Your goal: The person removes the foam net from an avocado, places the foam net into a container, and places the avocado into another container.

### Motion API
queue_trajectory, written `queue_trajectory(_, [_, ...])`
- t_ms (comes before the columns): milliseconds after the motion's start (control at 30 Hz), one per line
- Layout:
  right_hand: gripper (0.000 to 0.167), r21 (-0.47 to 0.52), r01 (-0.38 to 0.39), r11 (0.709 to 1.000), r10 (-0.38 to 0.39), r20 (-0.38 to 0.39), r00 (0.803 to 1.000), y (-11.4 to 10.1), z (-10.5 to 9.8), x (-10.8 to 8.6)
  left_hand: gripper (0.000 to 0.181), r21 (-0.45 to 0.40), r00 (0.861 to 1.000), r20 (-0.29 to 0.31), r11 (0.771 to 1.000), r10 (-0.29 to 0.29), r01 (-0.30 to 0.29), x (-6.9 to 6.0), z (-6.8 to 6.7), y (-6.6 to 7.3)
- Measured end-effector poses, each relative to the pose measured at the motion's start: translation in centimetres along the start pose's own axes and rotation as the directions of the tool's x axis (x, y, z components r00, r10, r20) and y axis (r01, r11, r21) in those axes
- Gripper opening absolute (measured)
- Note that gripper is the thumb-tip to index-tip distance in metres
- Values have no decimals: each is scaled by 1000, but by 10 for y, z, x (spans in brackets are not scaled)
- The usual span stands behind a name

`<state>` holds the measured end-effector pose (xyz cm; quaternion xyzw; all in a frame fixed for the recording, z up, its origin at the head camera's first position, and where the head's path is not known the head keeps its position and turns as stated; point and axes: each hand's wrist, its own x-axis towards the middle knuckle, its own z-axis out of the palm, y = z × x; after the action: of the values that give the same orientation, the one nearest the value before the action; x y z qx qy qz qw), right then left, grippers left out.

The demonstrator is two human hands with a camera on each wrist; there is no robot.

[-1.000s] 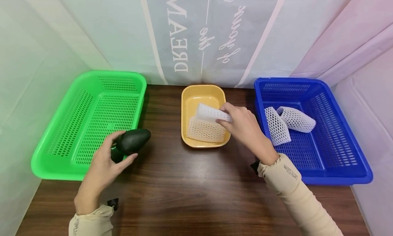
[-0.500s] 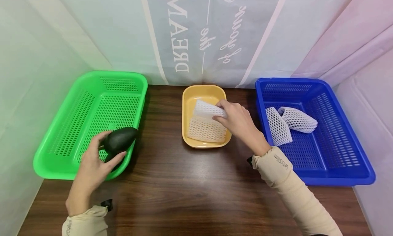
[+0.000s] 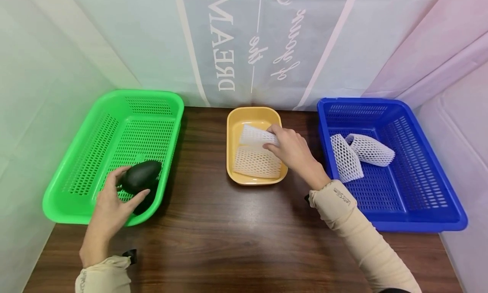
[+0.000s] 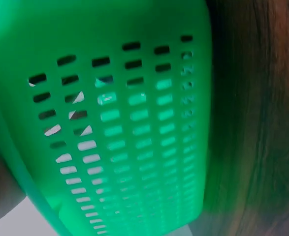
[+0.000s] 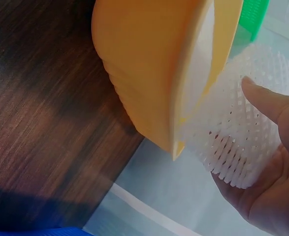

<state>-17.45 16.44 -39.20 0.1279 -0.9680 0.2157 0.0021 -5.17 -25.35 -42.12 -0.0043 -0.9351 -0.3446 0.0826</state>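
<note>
In the head view, my left hand (image 3: 110, 204) holds a dark green, smooth avocado (image 3: 142, 177) between thumb and fingers. The avocado is over the near right corner of the green basket (image 3: 175, 127). A dark patch shows below it; whether this is shadow or another fruit I cannot tell. My right hand (image 3: 295, 151) pinches a white foam net sleeve (image 3: 256, 136) above the yellow tray (image 3: 231, 127). Another foam net (image 3: 257, 162) lies in that tray. The right wrist view shows the thumb pressed on the held foam net (image 5: 238, 113).
A blue basket (image 3: 431, 166) stands at the right, with two white foam nets (image 3: 346, 157) inside. The baskets and tray stand on a dark wooden table (image 3: 228, 242). Behind them hangs a printed cloth (image 3: 244, 43), with pale walls at both sides.
My left hand has carried the avocado leftward from beyond the green basket's right rim to over its inside. My right hand has shifted slightly left with the foam net.
</note>
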Motion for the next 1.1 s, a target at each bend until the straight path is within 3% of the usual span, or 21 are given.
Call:
queue_trajectory(200, [39, -4, 15, 1000, -14, 32, 999, 4, 6, 2, 77, 51, 997, 22, 996, -72, 70, 2, -5, -8])
queue_trajectory(400, [45, -8, 52, 999, -52, 54, 997, 8, 11, 1, 79, 129, 985, 38, 978, -168, 161, 3, -4, -12])
queue_trajectory(800, [54, 0, 109, 994, -109, 37, 993, 10, 13, 2, 79, 162, 969, 78, 962, -236, 222, 8, -3, -12])
queue_trajectory(1100, [60, 3, 74, 997, -74, 40, 996, 9, 7, 2, 78, 206, 965, 87, 952, -249, 227, 9, -2, -16])
